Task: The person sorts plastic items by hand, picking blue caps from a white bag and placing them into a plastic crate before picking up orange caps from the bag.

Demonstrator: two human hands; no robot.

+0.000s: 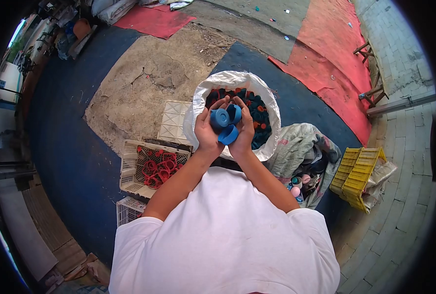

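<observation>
Both my hands are raised together over an open white sack [235, 78] filled with blue, red and dark plastic caps. My left hand [207, 130] and my right hand [245, 132] cup three blue plastic caps [225, 122] between them. The fingers of both hands curl around the caps, one cap showing its round top, another its hollow side. My forearms rise from a white shirt that fills the bottom of the view.
A white crate [152, 169] holding red caps sits to the left, an empty white crate [174, 120] behind it. A grey sack of mixed caps [306, 161] lies to the right, beside a yellow crate [358, 176]. Red mats and cracked ground lie beyond.
</observation>
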